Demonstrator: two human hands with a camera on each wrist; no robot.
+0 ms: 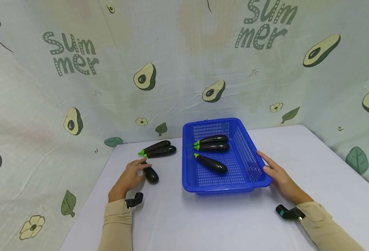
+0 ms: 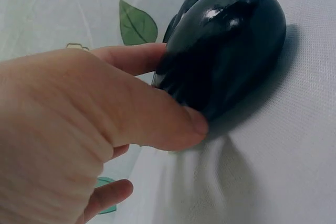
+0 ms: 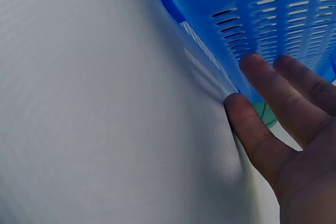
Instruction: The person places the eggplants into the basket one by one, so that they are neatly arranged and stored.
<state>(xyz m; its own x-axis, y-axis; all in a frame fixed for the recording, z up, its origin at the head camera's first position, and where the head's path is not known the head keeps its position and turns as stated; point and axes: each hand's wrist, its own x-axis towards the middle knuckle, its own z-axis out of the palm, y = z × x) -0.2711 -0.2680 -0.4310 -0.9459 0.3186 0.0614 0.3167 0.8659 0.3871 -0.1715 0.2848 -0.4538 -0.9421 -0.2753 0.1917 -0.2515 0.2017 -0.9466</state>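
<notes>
My left hand [image 1: 132, 176] pinches a dark eggplant [image 1: 151, 175] near its upper end, thumb on one side and fingers on the other. In the left wrist view the glossy rounded end of this eggplant [image 2: 236, 45] points away from the palm, close above the white cloth; its stem end is hidden. Several eggplants lie in the blue plastic basket [image 1: 189, 186], among them a slanted eggplant [image 1: 212, 164] nearest the front. My right hand [image 1: 281, 181] holds the basket's right rim, thumb over the edge; its fingers [image 3: 252, 124] touch the outer wall from below.
Two more eggplants [image 1: 160, 151] with green stems lie side by side on the white tablecloth [image 1: 171, 216], left of the basket and beyond my left hand. A printed curtain [image 1: 178, 69] with avocados hangs right behind the table.
</notes>
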